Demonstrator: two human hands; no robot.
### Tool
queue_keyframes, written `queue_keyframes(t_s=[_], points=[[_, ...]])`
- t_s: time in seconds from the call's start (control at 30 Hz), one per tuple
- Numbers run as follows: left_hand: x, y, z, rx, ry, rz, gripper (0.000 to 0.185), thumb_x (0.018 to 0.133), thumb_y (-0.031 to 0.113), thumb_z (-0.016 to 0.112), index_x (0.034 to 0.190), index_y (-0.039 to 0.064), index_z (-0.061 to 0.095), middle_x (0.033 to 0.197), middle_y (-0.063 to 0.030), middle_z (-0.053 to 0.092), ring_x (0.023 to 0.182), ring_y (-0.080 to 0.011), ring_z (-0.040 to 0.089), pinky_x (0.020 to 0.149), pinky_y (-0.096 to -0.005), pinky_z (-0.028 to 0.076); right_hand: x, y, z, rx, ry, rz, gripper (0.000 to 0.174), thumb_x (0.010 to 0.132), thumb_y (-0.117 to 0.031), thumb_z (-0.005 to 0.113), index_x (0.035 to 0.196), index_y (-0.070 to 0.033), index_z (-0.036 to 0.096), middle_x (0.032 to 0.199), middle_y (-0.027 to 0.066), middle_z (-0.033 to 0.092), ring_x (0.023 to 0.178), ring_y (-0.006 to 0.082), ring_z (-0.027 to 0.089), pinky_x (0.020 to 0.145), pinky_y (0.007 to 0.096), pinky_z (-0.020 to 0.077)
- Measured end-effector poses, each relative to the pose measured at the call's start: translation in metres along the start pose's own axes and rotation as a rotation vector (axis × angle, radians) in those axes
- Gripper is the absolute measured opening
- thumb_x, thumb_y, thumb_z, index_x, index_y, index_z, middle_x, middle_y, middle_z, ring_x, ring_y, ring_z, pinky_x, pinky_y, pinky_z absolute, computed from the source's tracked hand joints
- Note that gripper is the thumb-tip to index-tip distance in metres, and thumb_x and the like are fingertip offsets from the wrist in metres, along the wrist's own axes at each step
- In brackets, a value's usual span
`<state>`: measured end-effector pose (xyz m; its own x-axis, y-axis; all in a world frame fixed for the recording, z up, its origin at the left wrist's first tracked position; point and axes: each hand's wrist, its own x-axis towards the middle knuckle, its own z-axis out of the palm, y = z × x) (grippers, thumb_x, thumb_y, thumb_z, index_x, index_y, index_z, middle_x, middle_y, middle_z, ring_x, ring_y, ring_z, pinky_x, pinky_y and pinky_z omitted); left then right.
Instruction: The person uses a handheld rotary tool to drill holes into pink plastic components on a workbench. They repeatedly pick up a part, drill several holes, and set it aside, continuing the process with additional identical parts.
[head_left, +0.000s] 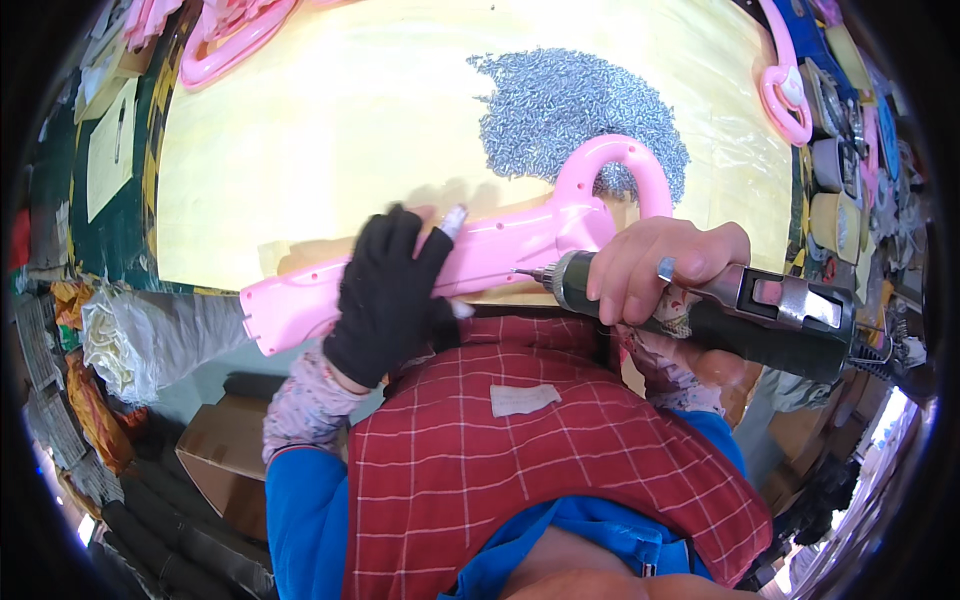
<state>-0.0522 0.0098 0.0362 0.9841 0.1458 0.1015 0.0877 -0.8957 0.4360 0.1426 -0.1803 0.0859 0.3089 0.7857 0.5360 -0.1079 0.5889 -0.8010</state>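
Observation:
My left hand (394, 289), in a black fingerless glove with white wrapping on the fingertips, grips a pink plastic part (495, 255) near its middle. This part is long, with a looped handle at its right end and several small screw holes. My right hand (667, 270), bare and wearing a ring, is closed around a dark electric screwdriver (772, 330). The tool's thin bit (527, 272) points left, at the part's near edge by a hole; whether it touches cannot be told. Behind the loop lies a pile of small metal screws (577, 109), partly hidden by it.
A pale yellow sheet (247, 172) covers the worktable. More pink parts lie at its far left (240, 56) and right (785, 97) edges. Small bins (832, 225) line the right side. A plastic-wrapped roll (161, 345) and a cardboard box (225, 442) are below, at left.

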Motion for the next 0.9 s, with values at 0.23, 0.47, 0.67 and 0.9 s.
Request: queue_keyframes(t_s=[0.23, 0.47, 0.67, 0.9], points=[[-0.011, -0.013, 0.004, 0.113, -0.031, 0.068, 0.089, 0.062, 0.025, 0.089, 0.143, 0.011, 0.056, 0.111, -0.0131, 0.057, 0.106, -0.0333, 0.059, 0.085, -0.0428, 0.051, -0.011, 0.011, 0.016, -0.030, 0.088, 0.064, 0.073, 0.084, -0.056, 0.079, 0.127, -0.005, 0.050, 0.087, 0.0100, 0.065, 0.077, 0.0251, 0.068, 0.071, 0.0413, 0.0533], [-0.010, -0.008, 0.010, 0.218, -0.060, 0.086, 0.081, 0.067, 0.026, 0.085, 0.140, 0.006, 0.057, 0.108, -0.0150, 0.056, 0.103, -0.0333, 0.058, 0.083, -0.0432, 0.050, 0.000, 0.033, 0.005, 0.093, -0.201, -0.019, 0.058, 0.076, -0.032, 0.092, 0.113, 0.002, 0.064, 0.098, 0.0151, 0.069, 0.083, 0.0263, 0.069, 0.071, 0.0375, 0.0570], [0.017, 0.008, 0.030, 0.105, -0.041, 0.120, 0.080, 0.071, 0.035, 0.082, 0.138, -0.001, 0.056, 0.115, -0.0190, 0.057, 0.111, -0.0367, 0.056, 0.090, -0.0459, 0.047, 0.010, 0.015, -0.020, -0.021, 0.048, -0.135, 0.083, 0.082, -0.061, 0.078, 0.133, -0.002, 0.048, 0.092, 0.0096, 0.066, 0.077, 0.0236, 0.067, 0.071, 0.0413, 0.0546], [0.060, 0.043, 0.043, -0.169, -0.104, 0.138, 0.060, 0.076, 0.038, 0.080, 0.117, -0.002, 0.061, 0.113, -0.0177, 0.055, 0.110, -0.0358, 0.054, 0.088, -0.0459, 0.045, 0.013, 0.055, -0.027, -0.307, 0.349, -0.102, 0.088, 0.081, -0.070, 0.073, 0.129, -0.002, 0.047, 0.087, 0.0101, 0.064, 0.073, 0.0239, 0.065, 0.068, 0.0430, 0.0534]])
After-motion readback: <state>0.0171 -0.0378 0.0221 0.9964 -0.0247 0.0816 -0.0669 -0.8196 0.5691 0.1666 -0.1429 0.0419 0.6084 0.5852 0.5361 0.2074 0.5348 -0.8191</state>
